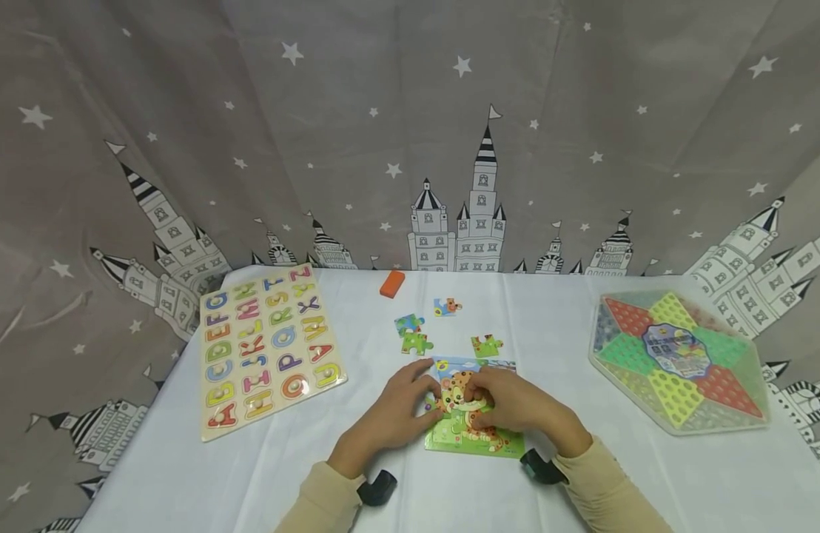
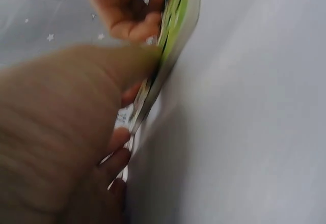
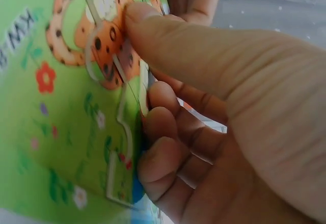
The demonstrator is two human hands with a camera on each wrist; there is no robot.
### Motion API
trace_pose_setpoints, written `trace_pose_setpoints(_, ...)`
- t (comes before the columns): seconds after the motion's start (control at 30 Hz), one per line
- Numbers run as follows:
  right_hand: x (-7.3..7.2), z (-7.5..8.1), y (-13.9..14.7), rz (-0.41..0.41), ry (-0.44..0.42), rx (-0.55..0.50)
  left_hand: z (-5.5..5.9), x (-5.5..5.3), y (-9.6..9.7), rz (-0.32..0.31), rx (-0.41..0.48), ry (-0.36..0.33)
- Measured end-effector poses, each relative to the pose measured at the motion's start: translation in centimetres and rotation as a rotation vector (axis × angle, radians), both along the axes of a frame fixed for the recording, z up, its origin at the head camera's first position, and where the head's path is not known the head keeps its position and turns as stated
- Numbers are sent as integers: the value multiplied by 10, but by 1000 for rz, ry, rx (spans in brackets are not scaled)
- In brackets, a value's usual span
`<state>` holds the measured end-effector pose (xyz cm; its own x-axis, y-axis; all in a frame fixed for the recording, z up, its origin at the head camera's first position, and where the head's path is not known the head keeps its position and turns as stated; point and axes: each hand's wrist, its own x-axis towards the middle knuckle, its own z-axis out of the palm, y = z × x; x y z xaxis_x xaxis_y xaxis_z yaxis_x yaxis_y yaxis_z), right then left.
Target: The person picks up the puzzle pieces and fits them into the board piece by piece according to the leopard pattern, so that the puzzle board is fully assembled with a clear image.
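Observation:
A jigsaw board [image 1: 443, 446] with a spotted leopard picture on green lies in front of me. My left hand [image 1: 405, 403] grips its left side, thumb and forefinger bent at the edge. Close by those fingertips shows a small piece with a purple spot [image 1: 428, 406]. From the right, my right hand [image 1: 513, 402] bends over the leopard and pinches a jigsaw piece [image 1: 479, 406], mostly covered by the fingers. In the right wrist view the thumb rests on the spotted picture [image 3: 104, 46], and the other fingers curl close to the board.
Beyond the board lie several loose jigsaw pieces [image 1: 417, 342] and an orange block [image 1: 392, 283]. An alphabet peg board [image 1: 277, 348] sits at left. A clear-sided hexagonal game box [image 1: 679, 359] stands at right. A castle-print curtain [image 1: 357, 96] hangs behind the white-covered table [image 1: 163, 466].

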<state>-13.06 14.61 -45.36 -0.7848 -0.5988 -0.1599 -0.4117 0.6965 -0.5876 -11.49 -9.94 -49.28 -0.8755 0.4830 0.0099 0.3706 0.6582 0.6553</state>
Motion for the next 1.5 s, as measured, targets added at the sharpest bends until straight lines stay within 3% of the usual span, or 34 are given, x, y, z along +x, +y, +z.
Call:
trace_pose_setpoints(0.23,6,1,-9,-80,-12,-29,-2,1,8,58,-8,50)
trace_pose_setpoints(0.4,13,4,-18,-182,-37,8,-3,0,9,66,-32,41)
trace_pose_setpoints(0.57,16,9,-22,-233,-106,2,-2,0,10,73,-37,37)
trace_pose_setpoints(0.93,11,9,-19,-213,-254,-63,-2,-1,10,119,-9,16)
trace_pose_setpoints(1.23,7,10,-11,-216,-284,-71,-3,2,15,109,37,109)
trace_pose_setpoints(1.5,5,9,-7,-204,-289,-76,-4,4,21,115,6,151)
